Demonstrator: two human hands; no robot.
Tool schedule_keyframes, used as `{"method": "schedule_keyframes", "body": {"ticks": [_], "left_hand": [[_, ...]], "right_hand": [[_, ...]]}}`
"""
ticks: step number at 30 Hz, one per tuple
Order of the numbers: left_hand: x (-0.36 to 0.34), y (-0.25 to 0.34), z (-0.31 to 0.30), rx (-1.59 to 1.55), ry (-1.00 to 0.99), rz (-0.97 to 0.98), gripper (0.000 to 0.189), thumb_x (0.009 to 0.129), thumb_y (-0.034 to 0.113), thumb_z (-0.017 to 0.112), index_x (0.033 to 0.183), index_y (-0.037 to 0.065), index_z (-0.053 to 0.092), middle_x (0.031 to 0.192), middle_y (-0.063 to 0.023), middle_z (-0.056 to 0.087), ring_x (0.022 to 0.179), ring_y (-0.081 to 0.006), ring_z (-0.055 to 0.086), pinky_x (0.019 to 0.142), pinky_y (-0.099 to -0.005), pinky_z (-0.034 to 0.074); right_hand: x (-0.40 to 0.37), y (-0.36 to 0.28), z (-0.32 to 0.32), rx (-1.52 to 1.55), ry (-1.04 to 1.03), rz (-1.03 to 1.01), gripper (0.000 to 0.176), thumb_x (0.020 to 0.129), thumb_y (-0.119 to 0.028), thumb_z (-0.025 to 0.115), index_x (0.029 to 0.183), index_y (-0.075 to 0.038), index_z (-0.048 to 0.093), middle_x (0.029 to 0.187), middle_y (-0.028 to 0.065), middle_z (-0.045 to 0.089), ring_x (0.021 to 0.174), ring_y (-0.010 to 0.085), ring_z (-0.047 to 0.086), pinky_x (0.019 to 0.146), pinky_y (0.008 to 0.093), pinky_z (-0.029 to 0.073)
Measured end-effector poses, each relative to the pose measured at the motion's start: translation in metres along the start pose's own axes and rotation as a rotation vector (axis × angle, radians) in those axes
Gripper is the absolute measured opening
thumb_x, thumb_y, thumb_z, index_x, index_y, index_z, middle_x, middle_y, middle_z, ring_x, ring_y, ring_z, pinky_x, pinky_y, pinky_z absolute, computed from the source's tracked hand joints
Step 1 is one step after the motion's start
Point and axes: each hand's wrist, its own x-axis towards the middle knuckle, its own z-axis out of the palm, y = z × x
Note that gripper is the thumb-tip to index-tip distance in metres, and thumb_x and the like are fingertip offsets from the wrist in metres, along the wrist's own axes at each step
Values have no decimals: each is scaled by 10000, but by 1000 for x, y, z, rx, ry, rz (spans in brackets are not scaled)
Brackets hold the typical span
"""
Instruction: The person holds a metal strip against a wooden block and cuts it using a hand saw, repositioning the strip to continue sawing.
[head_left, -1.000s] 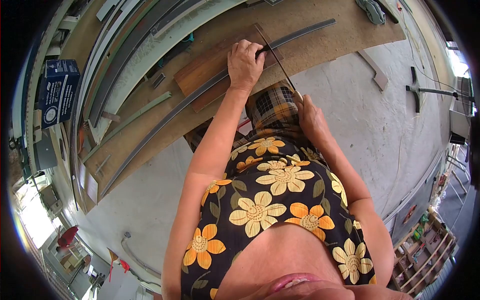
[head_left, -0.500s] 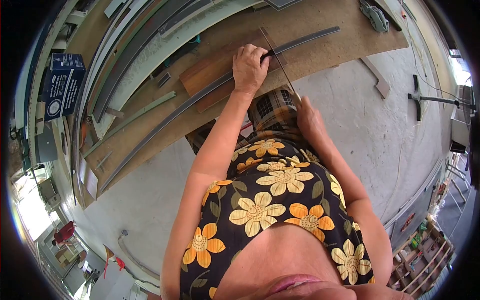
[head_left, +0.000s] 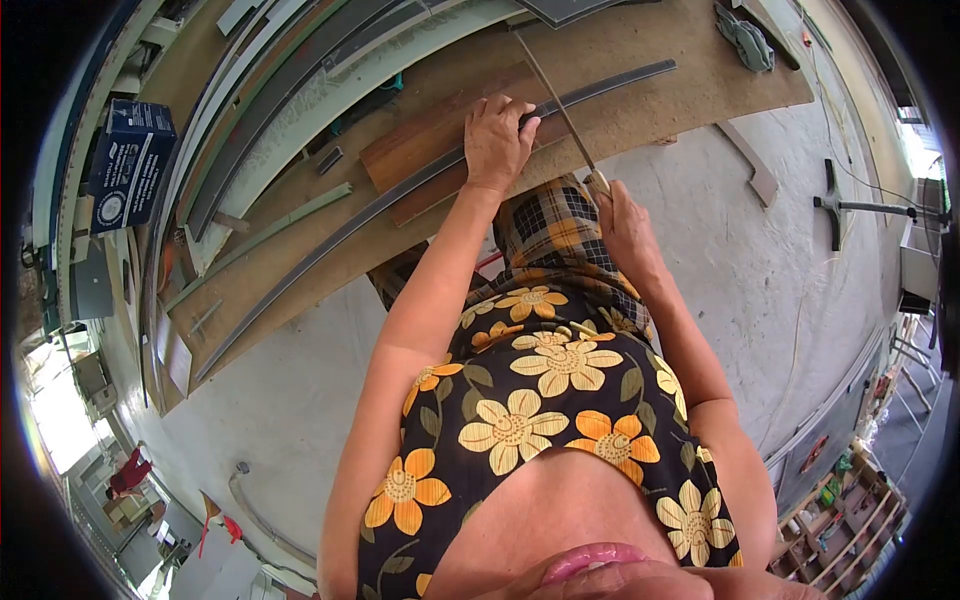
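Sawing up at the top-middle of the frame

Left hand (head_left: 495, 140) clamps the long dark strip (head_left: 600, 82) onto a brown plank (head_left: 420, 140) on the tabletop (head_left: 650, 115). Right hand (head_left: 625, 225) grips the handsaw (head_left: 555, 100), whose blade crosses the strip.

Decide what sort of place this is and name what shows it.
Probably a workshop: a chipboard bench strewn with long strips, the right hand holding a saw across a grey strip that the left hand steadies, and stocked shelves at the lower right.

Blue box (head_left: 128, 165), pale green strip (head_left: 262, 240), crumpled grey cloth (head_left: 745, 35)
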Motion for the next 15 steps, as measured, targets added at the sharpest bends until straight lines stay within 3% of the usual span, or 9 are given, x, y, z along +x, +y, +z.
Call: {"method": "schedule_keyframes", "body": {"ticks": [15], "left_hand": [[2, 1, 1, -27, -9, -25, 195, 765, 194, 787, 929, 149, 690, 945, -19, 608, 957, -249, 590, 839, -403, 482]], "right_hand": [[16, 6, 18, -72, -52, 12, 237, 1040, -237, 456, 1015, -1, 468, 832, 344, 623, 827, 549, 601, 681, 592, 448]]}}
